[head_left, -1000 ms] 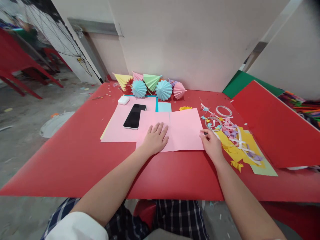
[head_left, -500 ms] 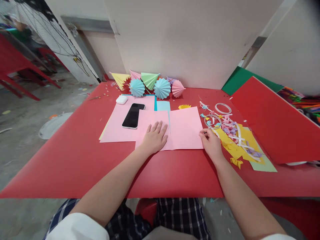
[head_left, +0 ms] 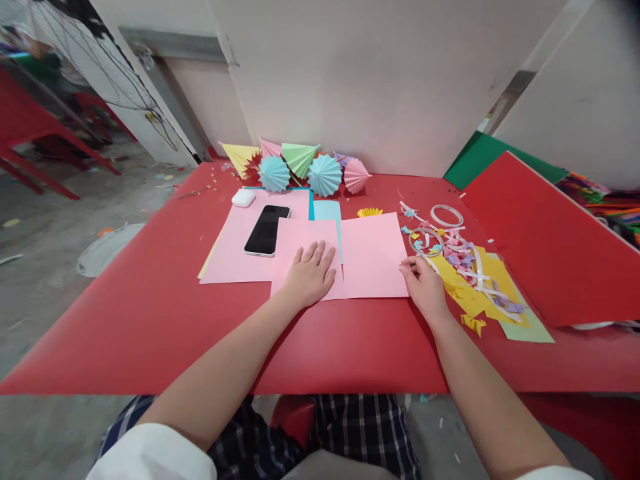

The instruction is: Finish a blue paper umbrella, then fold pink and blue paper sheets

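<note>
Pink paper (head_left: pixel 374 257) lies in front of me, with a narrow gap running down its middle from the top edge. The gap tapers near the bottom, where I cannot tell if the two halves still join. My left hand (head_left: pixel 311 273) rests flat on the left half, fingers spread. At the right edge, my right hand (head_left: pixel 424 283) pinches the paper between thumb and fingers. A black-screened phone (head_left: pixel 267 231) lies on a larger pink sheet (head_left: pixel 227 257), its lower right side next to the left half.
Folded paper fans and cones (head_left: pixel 300 167) stand along the back. To the right are tape rolls (head_left: pixel 447 216), paper scraps (head_left: pixel 463 257), yellow paper (head_left: pixel 460 290) and a large red board (head_left: pixel 555 247). A white case (head_left: pixel 243 197) sits at the back left.
The gap in the pink paper has widened and reaches lower. The right half has shifted slightly right with my right hand. My left hand has stayed in place.
</note>
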A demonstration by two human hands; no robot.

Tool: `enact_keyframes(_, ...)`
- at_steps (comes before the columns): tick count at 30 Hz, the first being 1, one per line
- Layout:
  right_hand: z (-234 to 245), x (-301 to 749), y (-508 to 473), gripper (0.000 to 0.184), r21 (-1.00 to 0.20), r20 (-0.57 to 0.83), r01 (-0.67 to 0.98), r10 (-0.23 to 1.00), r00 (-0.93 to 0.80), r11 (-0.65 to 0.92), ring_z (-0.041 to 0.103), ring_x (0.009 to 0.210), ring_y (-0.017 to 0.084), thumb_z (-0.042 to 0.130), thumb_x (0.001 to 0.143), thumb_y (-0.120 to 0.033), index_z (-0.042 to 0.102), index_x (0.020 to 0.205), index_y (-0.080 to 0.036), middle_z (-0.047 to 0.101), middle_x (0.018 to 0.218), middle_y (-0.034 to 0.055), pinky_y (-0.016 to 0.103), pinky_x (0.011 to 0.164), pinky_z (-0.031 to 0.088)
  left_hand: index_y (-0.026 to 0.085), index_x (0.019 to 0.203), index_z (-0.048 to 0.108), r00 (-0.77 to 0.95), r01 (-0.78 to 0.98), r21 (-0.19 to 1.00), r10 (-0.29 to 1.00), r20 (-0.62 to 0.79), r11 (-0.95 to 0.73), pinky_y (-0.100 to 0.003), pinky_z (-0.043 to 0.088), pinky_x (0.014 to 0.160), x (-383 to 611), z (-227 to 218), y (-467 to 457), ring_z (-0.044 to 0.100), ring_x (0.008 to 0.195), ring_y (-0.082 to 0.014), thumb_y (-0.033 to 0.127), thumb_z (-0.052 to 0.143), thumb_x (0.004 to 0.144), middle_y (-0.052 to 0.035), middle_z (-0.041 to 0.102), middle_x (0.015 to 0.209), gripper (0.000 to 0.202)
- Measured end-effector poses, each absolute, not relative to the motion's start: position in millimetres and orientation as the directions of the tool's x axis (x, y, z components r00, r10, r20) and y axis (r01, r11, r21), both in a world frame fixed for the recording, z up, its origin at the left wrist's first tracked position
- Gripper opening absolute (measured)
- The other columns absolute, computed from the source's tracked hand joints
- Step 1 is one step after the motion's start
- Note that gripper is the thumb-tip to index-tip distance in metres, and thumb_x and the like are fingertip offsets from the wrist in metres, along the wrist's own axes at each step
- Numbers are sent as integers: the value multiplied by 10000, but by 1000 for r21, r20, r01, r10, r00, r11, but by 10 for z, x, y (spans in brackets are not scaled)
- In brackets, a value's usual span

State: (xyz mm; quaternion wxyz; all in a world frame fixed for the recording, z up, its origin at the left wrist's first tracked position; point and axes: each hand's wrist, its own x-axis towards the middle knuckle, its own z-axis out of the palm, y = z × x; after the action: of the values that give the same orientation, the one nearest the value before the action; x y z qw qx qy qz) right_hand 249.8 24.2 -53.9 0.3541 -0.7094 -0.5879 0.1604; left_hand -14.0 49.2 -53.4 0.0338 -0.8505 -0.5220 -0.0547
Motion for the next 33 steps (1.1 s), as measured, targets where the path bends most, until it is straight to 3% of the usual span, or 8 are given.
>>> enact_keyframes(17, -529, 2522, 221, 169, -708, 239, 707, 945, 224, 12, 579, 743, 192, 520, 763, -348, 593, 853, -223, 641, 774, 26, 312, 701, 424, 161, 1401, 277, 449, 891, 22, 886, 114, -454, -489, 197, 1073, -143, -536, 495, 222, 1349, -282, 358, 234, 935, -133, 248, 1470, 508)
enact_keyframes(22, -498, 2606, 206, 189, -728, 281, 685, 915, 288, 8, 591, 782, 195, 531, 763, -347, 603, 879, -216, 654, 836, 34, 328, 757, 434, 162, 1404, 266, 448, 889, 34, 884, 129, -456, -495, 193, 1072, -148, -557, 491, 219, 1350, -281, 357, 235, 935, -132, 254, 1468, 510)
enact_keyframes(26, -464, 2609, 202, 198, -763, 290, 644, 920, 262, 57, 593, 802, 188, 532, 777, -357, 615, 885, -214, 659, 865, 33, 326, 778, 442, 146, 1388, 297, 450, 886, 46, 881, 147, -461, -502, 203, 1063, -150, -533, 487, 227, 1344, -303, 365, 261, 936, -164, 259, 1460, 504)
enact_keyframes(30, -441, 2574, 207, 211, -751, 332, 656, 900, 280, 73, 603, 818, 195, 510, 800, -355, 627, 891, -207, 670, 878, 43, 334, 779, 456, 163, 1290, 437, 496, 849, 89, 843, 207, -521, -477, 258, 1044, -160, -402, 448, 253, 1329, -295, 369, 335, 923, -154, 344, 1413, 433)
enact_keyframes(33, -413, 2577, 200, 224, -716, 407, 689, 869, 282, 112, 607, 869, 200, 496, 819, -355, 644, 900, -207, 677, 917, 47, 345, 820, 453, 172, 1165, 537, 547, 803, 118, 801, 241, -584, -422, 374, 954, -175, -271, 386, 420, 1194, -269, 326, 380, 907, -135, 500, 1253, 339)
